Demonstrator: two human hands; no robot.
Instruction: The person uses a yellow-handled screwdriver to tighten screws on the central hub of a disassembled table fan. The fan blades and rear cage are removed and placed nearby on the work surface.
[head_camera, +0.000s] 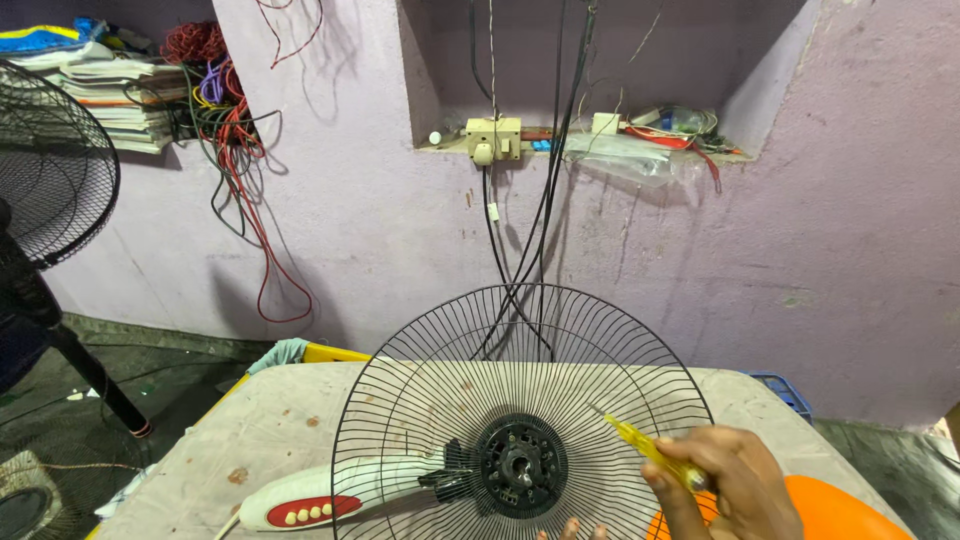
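Head view: my right hand (725, 480) pinches a yellow transparent-handled screwdriver (650, 452) against the black round wire fan guard (520, 400). My left hand's fingertips (572, 528) barely show below its hub; their state I cannot tell.

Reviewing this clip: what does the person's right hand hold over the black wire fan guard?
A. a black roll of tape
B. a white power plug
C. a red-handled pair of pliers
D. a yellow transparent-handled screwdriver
D: the right hand grips a yellow transparent-handled screwdriver, its tip pointing up-left across the black wire fan guard on the table.

Stained table (270, 440) w/ black fan guard (520, 400), white control arm (340, 492).
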